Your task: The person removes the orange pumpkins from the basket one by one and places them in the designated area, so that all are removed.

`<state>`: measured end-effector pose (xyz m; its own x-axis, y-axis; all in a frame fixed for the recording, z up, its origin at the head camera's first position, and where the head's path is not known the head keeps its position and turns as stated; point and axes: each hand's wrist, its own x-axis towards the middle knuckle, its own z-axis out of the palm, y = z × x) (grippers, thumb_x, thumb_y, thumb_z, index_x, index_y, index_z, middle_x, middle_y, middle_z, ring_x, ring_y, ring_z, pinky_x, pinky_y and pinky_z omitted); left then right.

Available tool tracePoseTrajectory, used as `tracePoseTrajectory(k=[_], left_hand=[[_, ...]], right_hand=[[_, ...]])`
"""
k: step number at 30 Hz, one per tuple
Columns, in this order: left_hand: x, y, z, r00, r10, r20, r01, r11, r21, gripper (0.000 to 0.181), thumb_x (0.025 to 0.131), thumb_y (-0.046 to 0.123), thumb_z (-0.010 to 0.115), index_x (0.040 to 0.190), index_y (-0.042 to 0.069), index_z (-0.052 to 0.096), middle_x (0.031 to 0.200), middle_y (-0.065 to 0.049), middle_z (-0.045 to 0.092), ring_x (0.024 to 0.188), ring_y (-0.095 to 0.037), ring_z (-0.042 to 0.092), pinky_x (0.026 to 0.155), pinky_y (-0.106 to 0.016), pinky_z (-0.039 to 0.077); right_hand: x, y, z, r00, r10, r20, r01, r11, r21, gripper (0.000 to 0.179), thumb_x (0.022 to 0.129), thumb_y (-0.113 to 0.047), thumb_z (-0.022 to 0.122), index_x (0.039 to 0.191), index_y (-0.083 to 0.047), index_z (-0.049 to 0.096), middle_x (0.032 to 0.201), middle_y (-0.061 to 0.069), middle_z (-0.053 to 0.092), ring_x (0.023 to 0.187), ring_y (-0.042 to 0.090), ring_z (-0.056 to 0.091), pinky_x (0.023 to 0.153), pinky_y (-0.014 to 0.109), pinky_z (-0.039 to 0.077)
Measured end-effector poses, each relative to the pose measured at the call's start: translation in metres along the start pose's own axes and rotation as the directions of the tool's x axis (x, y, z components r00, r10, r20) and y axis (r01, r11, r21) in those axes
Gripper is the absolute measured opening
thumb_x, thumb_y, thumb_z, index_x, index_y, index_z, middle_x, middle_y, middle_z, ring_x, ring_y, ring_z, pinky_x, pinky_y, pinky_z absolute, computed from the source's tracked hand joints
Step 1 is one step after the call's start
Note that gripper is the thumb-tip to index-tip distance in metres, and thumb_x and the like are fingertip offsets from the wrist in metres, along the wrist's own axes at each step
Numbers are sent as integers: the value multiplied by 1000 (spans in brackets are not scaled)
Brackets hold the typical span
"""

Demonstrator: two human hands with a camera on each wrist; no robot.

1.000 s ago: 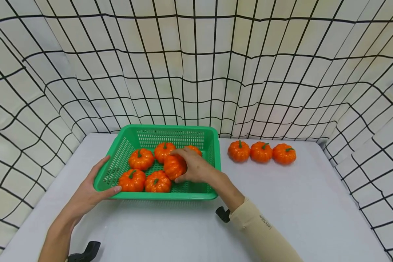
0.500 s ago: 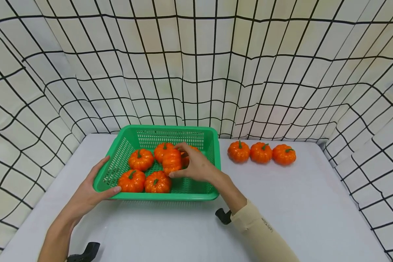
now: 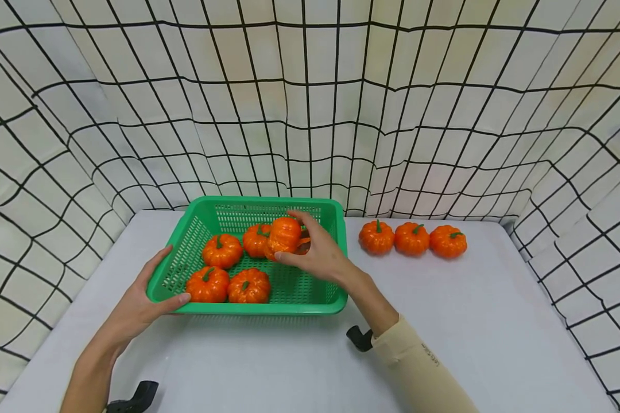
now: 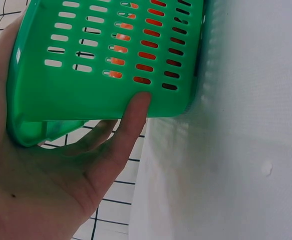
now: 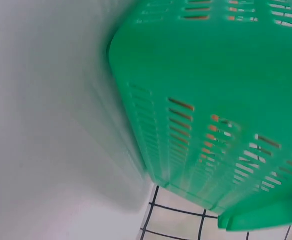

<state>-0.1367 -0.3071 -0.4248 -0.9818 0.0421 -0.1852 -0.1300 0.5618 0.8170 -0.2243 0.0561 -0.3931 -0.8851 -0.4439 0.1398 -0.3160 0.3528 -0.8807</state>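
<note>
The right hand (image 3: 322, 252) has its grip clamped on a pumpkin (image 3: 284, 235), thumb below and fingers over the top, holding it up over the far part of the basket (image 3: 258, 308), clear of the floor of it. Just behind that grip a sliver of another pumpkin shows, mostly hidden by the fingers. To the left of the grip and just beside it sits a third pumpkin (image 3: 255, 240), and further left a fourth (image 3: 222, 250). Nearer the person, below the grip, two more (image 3: 208, 284) (image 3: 249, 285) lie side by side against the near wall.

The left hand (image 3: 142, 301) grips the basket's near left corner, thumb (image 4: 135, 112) pressed on the outer wall and fingers curled round the corner; the left wrist view shows that hold plainly.

Well to the right of the right grip, outside the basket, three pumpkins (image 3: 412, 239) stand in a row on the white surface (image 3: 470, 321). A gridded cloth (image 3: 310, 103) rises behind.
</note>
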Motion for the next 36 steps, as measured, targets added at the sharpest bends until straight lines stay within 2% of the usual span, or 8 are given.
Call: tracePoseTrajectory(k=[3, 10, 15, 20, 26, 30, 36], left_hand=[[-1, -1, -1, 1000, -1, -1, 1, 1000, -3, 104, 97, 35, 72, 167, 41, -5, 172, -29, 9, 142, -50, 32, 97, -49, 42], [-2, -2, -2, 1000, -6, -2, 5, 1000, -20, 104, 97, 34, 72, 167, 42, -6, 174, -27, 4, 146, -52, 27, 104, -63, 38], [-1, -2, -2, 1000, -4, 0, 4, 1000, -23, 104, 98, 34, 72, 166, 43, -6, 174, -27, 5, 145, -51, 28, 103, -60, 38], [-1, -2, -1, 1000, -6, 3, 6, 1000, -29, 104, 97, 34, 72, 166, 43, -6, 174, -27, 4, 146, -51, 27, 104, -62, 38], [0, -1, 0, 1000, -6, 1, 6, 1000, -26, 104, 97, 34, 72, 166, 43, -6, 174, -27, 5, 145, -50, 29, 102, -58, 39], [0, -1, 0, 1000, -6, 1, 6, 1000, -26, 104, 97, 35, 72, 166, 43, -6, 174, -27, 4, 145, -51, 28, 103, -60, 39], [0, 1, 0, 1000, -2, -4, 2, 1000, -26, 105, 97, 35, 73, 166, 43, -5, 174, -27, 4, 146, -52, 26, 105, -65, 37]], right_hand=[[-3, 0, -4, 1000, 0, -22, 0, 1000, 5, 82, 88, -29, 78, 158, -17, 36, 149, 9, 49, 121, 29, 60, 97, 42, 59], [-6, -1, -9, 997, 40, -69, -37, 999, 40, 78, 87, -28, 75, 153, -20, 35, 146, 7, 53, 120, 26, 62, 102, 44, 56], [-9, 1, -14, 995, 31, -94, -27, 999, 39, 78, 84, -27, 75, 152, -19, 36, 148, 7, 52, 128, 25, 57, 110, 47, 51], [-14, 5, -22, 994, 35, -101, -29, 998, 56, 80, 82, -22, 74, 150, -17, 33, 147, 11, 52, 128, 29, 59, 111, 49, 50], [-21, 11, -35, 990, 23, -136, -13, 997, 76, 81, 83, -24, 77, 150, -13, 32, 151, 13, 47, 135, 33, 54, 118, 53, 44], [-27, 15, -43, 986, -3, -166, 11, 999, 48, 80, 85, -28, 78, 149, -10, 35, 150, 12, 48, 136, 32, 51, 115, 54, 45], [-33, 19, -53, 982, -43, -184, 51, 998, 41, 76, 88, -25, 79, 150, -10, 37, 149, 11, 51, 138, 29, 49, 110, 52, 47]])
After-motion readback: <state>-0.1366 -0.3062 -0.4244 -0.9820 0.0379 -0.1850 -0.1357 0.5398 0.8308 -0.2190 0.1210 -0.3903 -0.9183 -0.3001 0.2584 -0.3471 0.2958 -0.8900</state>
